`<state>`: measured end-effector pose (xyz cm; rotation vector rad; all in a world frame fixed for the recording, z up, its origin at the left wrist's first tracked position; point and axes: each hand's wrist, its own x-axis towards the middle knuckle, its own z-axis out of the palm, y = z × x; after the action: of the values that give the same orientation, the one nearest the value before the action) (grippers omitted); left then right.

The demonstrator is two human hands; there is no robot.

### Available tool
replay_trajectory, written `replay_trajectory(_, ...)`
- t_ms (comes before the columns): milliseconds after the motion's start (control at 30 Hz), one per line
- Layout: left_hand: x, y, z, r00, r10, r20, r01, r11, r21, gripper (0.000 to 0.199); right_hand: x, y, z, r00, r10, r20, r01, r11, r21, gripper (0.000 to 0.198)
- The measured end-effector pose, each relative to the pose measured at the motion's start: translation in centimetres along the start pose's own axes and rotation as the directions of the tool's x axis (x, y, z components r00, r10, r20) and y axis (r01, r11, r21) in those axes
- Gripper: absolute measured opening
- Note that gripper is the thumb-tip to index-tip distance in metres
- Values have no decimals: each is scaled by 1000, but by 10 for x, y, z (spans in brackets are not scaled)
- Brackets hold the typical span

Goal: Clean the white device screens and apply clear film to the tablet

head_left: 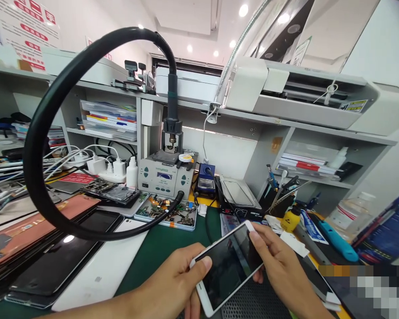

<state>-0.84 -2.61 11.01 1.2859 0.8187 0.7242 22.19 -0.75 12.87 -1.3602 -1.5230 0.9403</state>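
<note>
We hold a white smartphone between both hands, low and near us, just above the green mat. Its dark screen faces up and it lies slantwise, the far end pointing right and the near end left. Our left hand grips it from the left: the thumb presses on the left edge of the screen while the other fingers curl underneath, out of sight. Our right hand clasps the far right end, the forefinger resting on the top corner and the thumb tucked under the right edge, so the phone is pinched between them. Farther off stands a grey rework station with its black hose looping left. A tray of small parts lies just before it, and several phone screens lie stacked at the left.
</note>
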Motion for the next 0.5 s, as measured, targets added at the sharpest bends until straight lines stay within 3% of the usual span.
replay_trajectory(133,0,3,1,1000,-9,8,9,999,-40,56,-2,2,-2,997,-29,-75,18,989,-146,60)
replay_trajectory(267,1,6,2,1000,5,1,-5,994,-113,61,-9,2,2,987,-140,-78,103,928,-359,63)
replay_trajectory(500,1,1,4,999,28,-25,-30,994,-103,61,-19,11,24,984,-168,-51,108,809,-578,114)
